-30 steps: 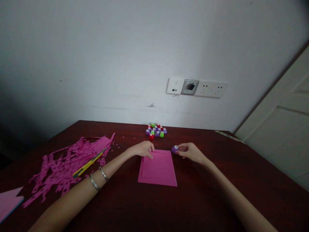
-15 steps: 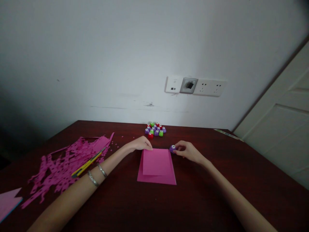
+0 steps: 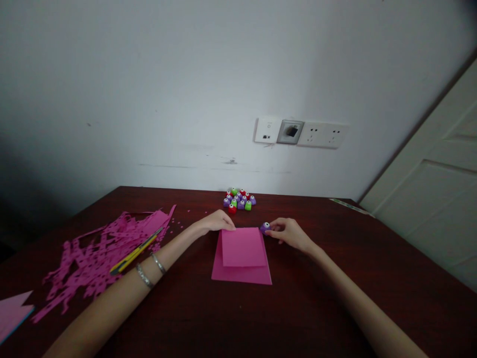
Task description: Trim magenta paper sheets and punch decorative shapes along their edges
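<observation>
Two layers of pink paper lie before me, a smaller pink sheet (image 3: 244,248) on top of a larger pink sheet (image 3: 242,275). The thumb and fingers of my left hand (image 3: 218,221) are closed on the far left corner of the paper. At the far right corner, my right hand (image 3: 288,232) grips a small purple craft punch (image 3: 265,227) with a round white eye-like top. The punch sits right against the paper's edge; whether the corner is inside its slot is too small to tell.
Several red, green and purple craft punches (image 3: 240,200) cluster near the wall. Punched pink paper scraps (image 3: 100,253) and a yellow utility knife (image 3: 136,253) lie at left. More paper (image 3: 15,313) is at the near left edge. A thin strip (image 3: 351,206) lies far right.
The top sheet has turned slightly, its near edge shifting up and to the right. My right hand and the punch have moved a little left. My left hand stays at its corner.
</observation>
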The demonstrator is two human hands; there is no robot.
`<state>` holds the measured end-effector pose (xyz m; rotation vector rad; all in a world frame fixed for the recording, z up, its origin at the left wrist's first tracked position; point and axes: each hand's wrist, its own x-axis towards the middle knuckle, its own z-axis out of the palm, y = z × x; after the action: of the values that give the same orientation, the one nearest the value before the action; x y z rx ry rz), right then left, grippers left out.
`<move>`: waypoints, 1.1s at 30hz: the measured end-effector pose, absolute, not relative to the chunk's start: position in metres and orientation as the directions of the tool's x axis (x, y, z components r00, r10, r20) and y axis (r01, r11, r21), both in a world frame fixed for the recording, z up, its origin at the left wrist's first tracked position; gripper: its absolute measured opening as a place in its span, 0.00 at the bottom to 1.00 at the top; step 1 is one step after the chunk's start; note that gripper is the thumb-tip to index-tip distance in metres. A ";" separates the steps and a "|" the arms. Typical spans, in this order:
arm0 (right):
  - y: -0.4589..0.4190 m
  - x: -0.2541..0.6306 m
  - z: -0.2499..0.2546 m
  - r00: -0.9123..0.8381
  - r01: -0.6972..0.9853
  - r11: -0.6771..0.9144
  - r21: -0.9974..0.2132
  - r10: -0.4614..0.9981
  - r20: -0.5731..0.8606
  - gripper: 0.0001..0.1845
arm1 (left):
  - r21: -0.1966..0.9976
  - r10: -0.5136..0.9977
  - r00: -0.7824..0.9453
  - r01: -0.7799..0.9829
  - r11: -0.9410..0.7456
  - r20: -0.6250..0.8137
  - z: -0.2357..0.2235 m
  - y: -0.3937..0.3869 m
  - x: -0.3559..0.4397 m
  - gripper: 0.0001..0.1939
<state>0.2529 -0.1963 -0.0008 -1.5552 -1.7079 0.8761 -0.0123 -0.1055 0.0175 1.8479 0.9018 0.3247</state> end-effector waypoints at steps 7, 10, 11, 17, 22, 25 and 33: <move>-0.198 0.248 0.002 -0.093 0.548 0.062 -0.834 0.996 0.013 0.19 | 0.887 0.702 0.689 0.423 -0.186 -0.181 0.015 -0.104 -0.012 0.08; -0.198 0.247 0.001 -0.106 0.550 0.075 -0.832 0.994 0.020 0.18 | 0.885 0.705 0.685 0.427 -0.185 -0.183 0.011 -0.101 -0.012 0.08; -0.198 0.246 0.000 -0.111 0.550 0.082 -0.831 0.993 0.024 0.18 | 0.883 0.706 0.684 0.430 -0.186 -0.184 0.009 -0.101 -0.012 0.09; -0.199 0.247 0.001 -0.103 0.548 0.089 -0.831 0.994 0.039 0.18 | 0.872 0.714 0.671 0.453 -0.183 -0.199 0.009 -0.100 -0.012 0.08; -0.198 0.249 0.003 -0.087 0.549 0.067 -0.833 0.996 0.022 0.19 | 0.874 0.715 0.673 0.449 -0.188 -0.192 0.011 -0.101 -0.012 0.08; -0.198 0.249 0.003 -0.087 0.548 0.057 -0.834 0.996 0.011 0.19 | 0.875 0.712 0.675 0.446 -0.187 -0.193 0.011 -0.101 -0.013 0.08; -0.200 0.246 0.002 -0.092 0.548 0.060 -0.835 0.996 0.012 0.19 | 0.871 0.708 0.681 0.448 -0.203 -0.185 0.010 -0.101 -0.013 0.08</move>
<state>0.2463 -0.1998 0.0019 -1.5516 -1.7127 0.9100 -0.0130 -0.1008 0.0105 1.8449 0.9114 0.3108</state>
